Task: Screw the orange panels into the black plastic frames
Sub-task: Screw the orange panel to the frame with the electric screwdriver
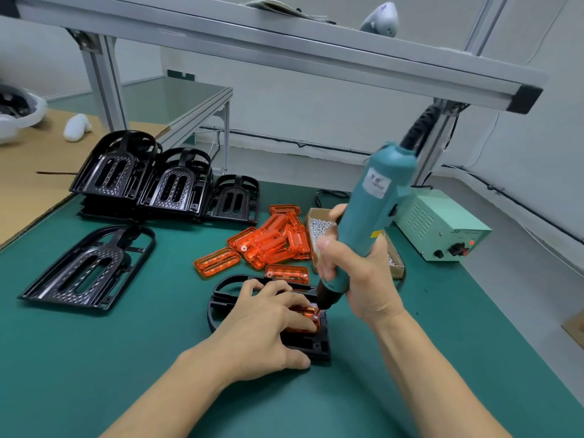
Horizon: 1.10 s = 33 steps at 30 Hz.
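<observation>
My left hand [268, 314] presses the orange panel [306, 312] flat into its black frame [317, 349]; my right hand [354, 273] grips the electric screwdriver [376, 213], bit seemingly on a corner screw, needing steady downward pressure next.

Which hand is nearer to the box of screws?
Right. The right hand grips the electric screwdriver directly in front of the box of screws, overlapping it in view. The left hand rests on the orange panel, lower and further away.
</observation>
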{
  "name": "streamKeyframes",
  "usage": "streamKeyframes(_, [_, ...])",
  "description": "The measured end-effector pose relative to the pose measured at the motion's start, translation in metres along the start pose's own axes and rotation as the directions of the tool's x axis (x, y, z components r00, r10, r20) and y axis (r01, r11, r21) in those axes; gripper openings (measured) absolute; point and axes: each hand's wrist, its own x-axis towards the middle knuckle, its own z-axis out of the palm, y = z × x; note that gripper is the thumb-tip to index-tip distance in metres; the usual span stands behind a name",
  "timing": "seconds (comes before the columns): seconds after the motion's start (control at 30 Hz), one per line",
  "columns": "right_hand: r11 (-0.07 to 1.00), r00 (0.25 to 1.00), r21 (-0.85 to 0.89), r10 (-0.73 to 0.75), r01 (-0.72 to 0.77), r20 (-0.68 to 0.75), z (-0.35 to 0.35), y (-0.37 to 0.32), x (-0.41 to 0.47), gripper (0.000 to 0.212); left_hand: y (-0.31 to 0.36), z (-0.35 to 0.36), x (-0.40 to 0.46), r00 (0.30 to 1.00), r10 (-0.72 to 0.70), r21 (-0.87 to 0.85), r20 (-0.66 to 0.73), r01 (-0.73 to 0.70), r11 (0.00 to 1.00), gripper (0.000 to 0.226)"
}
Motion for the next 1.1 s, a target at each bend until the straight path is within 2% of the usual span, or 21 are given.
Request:
streamKeyframes(0.1, [0.994,0.988,0.104,-0.028,0.044,-0.151,-0.012,-0.016,0.010,0.029,0.000,-0.001,0.000,1.000,-0.004,-0.027,0.012,0.004,1.000,0.051])
streamKeyframes(0.2, [0.979,0.961,0.176,-0.050,0.101,-0.273,-0.027,-0.034,0.018,0.023,0.000,-0.001,0.000,1.000,-0.017,-0.041,0.014,0.017,0.999,0.051])
streamKeyframes(0.4, [0.963,0.875,0.198,-0.067,0.182,-0.479,-0.039,-0.030,0.003,0.021,0.005,-0.008,0.004,1.000,-0.017,-0.089,0.015,0.018,0.996,0.056])
streamKeyframes(0.57, [0.962,0.823,0.184,-0.066,0.203,-0.565,-0.045,-0.025,-0.010,0.021,0.001,-0.042,0.054,0.976,-0.076,-0.202,-0.203,0.034,0.979,0.018])
streamKeyframes(0.67, [0.957,0.789,0.186,-0.065,0.222,-0.611,-0.045,-0.024,-0.013,0.020,-0.001,-0.047,0.096,0.951,-0.203,-0.221,-0.231,0.152,0.963,0.013])
streamKeyframes(0.87, [0.953,0.757,0.177,-0.073,0.245,-0.649,-0.048,-0.021,-0.014,0.021,-0.006,-0.019,0.150,0.948,-0.287,-0.041,-0.136,0.284,0.958,0.012])
streamKeyframes(1.1, [0.961,0.753,0.161,-0.067,0.226,-0.655,-0.056,-0.020,-0.018,0.022,-0.005,-0.006,0.165,0.935,-0.334,0.158,-0.121,0.350,0.923,0.010])
